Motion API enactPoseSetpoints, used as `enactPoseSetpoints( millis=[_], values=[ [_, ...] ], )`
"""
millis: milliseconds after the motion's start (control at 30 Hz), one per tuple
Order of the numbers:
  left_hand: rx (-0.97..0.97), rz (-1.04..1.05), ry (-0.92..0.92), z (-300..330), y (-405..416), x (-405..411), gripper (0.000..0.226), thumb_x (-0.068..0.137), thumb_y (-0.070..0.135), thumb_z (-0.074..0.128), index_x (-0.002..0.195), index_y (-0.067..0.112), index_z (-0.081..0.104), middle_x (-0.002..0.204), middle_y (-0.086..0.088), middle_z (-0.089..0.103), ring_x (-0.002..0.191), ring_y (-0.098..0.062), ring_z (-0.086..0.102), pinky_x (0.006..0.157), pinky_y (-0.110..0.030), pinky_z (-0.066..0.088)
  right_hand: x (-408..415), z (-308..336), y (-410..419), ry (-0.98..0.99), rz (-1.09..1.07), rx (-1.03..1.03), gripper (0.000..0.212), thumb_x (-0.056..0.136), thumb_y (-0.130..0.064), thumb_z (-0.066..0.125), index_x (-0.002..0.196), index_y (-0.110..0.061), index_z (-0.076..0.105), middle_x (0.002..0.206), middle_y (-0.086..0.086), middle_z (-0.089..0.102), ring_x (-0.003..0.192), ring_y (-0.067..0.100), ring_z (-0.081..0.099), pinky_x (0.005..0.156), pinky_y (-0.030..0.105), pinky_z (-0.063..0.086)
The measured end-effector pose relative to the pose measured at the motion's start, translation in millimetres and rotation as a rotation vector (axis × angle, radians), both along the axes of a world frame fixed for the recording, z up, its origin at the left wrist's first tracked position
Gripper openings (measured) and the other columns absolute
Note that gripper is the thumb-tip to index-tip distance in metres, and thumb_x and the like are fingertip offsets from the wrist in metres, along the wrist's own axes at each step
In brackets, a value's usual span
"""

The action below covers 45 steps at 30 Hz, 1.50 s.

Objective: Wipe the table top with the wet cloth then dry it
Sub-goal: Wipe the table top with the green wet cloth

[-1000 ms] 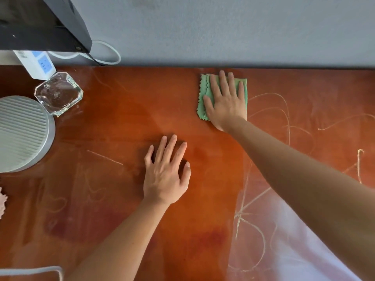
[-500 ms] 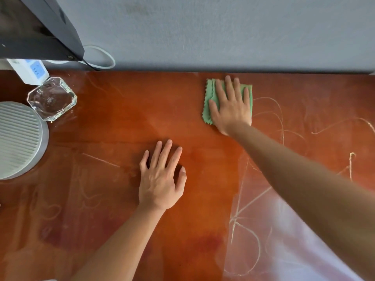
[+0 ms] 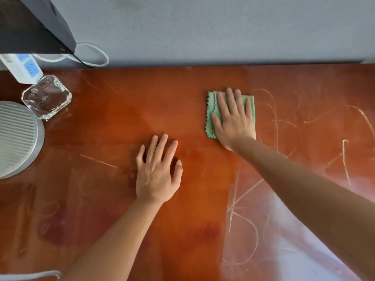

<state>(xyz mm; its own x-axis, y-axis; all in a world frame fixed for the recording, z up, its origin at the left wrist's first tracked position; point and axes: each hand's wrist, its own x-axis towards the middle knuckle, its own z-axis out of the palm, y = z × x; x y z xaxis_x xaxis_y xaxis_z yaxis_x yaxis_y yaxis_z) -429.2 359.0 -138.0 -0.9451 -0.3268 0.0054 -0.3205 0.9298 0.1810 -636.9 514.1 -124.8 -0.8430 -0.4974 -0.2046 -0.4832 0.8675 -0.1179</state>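
One green cloth (image 3: 211,116), folded with a zigzag edge, lies flat on the orange-brown table top (image 3: 113,122), toward the back edge and right of the middle. The right hand (image 3: 233,118) presses down on it with straight, spread fingers, covering most of it; only the cloth's left side and a strip past the fingertips show. The left hand (image 3: 157,175) rests palm down on the bare wood nearer the front, fingers straight and slightly apart, holding nothing, well apart from the cloth.

Pale curling scribble marks (image 3: 276,126) cross the surface right of the cloth and run toward the front right corner, where glare whitens the wood. At the back left corner stand a clear faceted glass dish (image 3: 46,97), a white device with a blue panel (image 3: 22,71) just behind it, and a round ribbed grey object (image 3: 16,138) at the left edge. A white cable (image 3: 95,55) loops against the grey wall (image 3: 203,27) beneath a dark slanted panel (image 3: 36,25).
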Motion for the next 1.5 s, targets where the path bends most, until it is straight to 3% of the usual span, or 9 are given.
enactPoseSetpoints(
  millis=[133,267,567,700,833,1067,1167,1300,1500],
  values=[
    [0.004,0.01,-0.015,2,1,-2,0.057,0.101,0.047,0.034,0.152,0.023,0.048,0.164,-0.006,0.034,0.154,-0.028,0.026,0.123,-0.055,0.019,48,-5,24,-0.006,0.021,0.032,0.069,0.103,-0.06,0.002,0.163,-0.026,-0.007,0.171,0.002,-0.009,0.156,0.023,-0.017,0.125,0.047,-0.011],
    [0.007,0.01,-0.007,3,1,-3,0.058,0.101,0.047,0.033,0.151,0.022,0.049,0.163,-0.007,0.036,0.153,-0.029,0.028,0.122,-0.056,0.019,47,-7,26,0.008,0.032,0.026,0.068,0.103,-0.06,0.003,0.163,-0.027,-0.004,0.171,0.001,-0.006,0.156,0.023,-0.015,0.126,0.048,-0.008],
    [-0.005,0.002,0.019,1,0,-2,0.054,0.102,0.044,0.038,0.15,0.022,0.05,0.163,-0.008,0.036,0.152,-0.03,0.029,0.122,-0.055,0.018,-76,-2,-14,0.013,-0.075,0.025,0.07,0.102,-0.056,0.009,0.164,-0.025,0.0,0.172,0.004,-0.004,0.157,0.025,-0.011,0.126,0.049,-0.006],
    [-0.001,-0.006,0.026,-1,-1,-1,0.053,0.103,0.043,0.037,0.15,0.022,0.05,0.163,-0.007,0.035,0.153,-0.029,0.028,0.123,-0.054,0.016,-85,-2,-16,0.022,-0.051,0.019,0.07,0.103,-0.057,0.008,0.164,-0.023,-0.002,0.172,0.005,-0.006,0.157,0.025,-0.012,0.126,0.049,-0.008],
    [0.007,-0.008,0.024,0,0,-2,0.054,0.104,0.045,0.033,0.15,0.021,0.049,0.163,-0.007,0.036,0.153,-0.029,0.028,0.122,-0.055,0.017,-51,-1,-5,0.017,-0.067,0.0,0.07,0.103,-0.057,0.007,0.164,-0.023,-0.001,0.172,0.005,-0.004,0.157,0.026,-0.01,0.126,0.048,-0.007],
    [0.008,0.003,0.027,1,0,-2,0.055,0.103,0.045,0.032,0.149,0.021,0.049,0.162,-0.008,0.037,0.152,-0.03,0.029,0.122,-0.055,0.018,95,-3,50,-0.016,0.004,-0.009,0.067,0.107,-0.056,0.013,0.164,-0.023,0.003,0.171,0.004,-0.001,0.157,0.025,-0.009,0.127,0.049,-0.005],
    [0.001,0.001,0.026,0,0,-3,0.055,0.103,0.045,0.033,0.149,0.021,0.05,0.162,-0.008,0.038,0.152,-0.03,0.03,0.122,-0.055,0.018,110,-6,58,-0.024,0.043,0.008,0.066,0.107,-0.055,0.016,0.164,-0.023,0.006,0.171,0.004,0.002,0.158,0.026,-0.007,0.127,0.05,-0.003],
    [0.002,0.001,0.032,-1,-1,-2,0.055,0.103,0.046,0.032,0.149,0.022,0.049,0.162,-0.008,0.038,0.152,-0.03,0.029,0.122,-0.055,0.018,86,-7,56,-0.014,0.107,0.036,0.066,0.106,-0.057,0.009,0.164,-0.026,0.002,0.171,0.003,-0.002,0.157,0.024,-0.012,0.126,0.047,-0.009],
    [-0.001,-0.001,0.047,-4,-1,-2,0.055,0.103,0.046,0.031,0.15,0.022,0.048,0.162,-0.008,0.037,0.153,-0.029,0.028,0.122,-0.055,0.018,3,-7,21,0.017,-0.05,0.026,0.068,0.104,-0.058,0.005,0.163,-0.026,-0.001,0.172,0.004,-0.003,0.157,0.025,-0.01,0.124,0.047,-0.009]
  ],
)
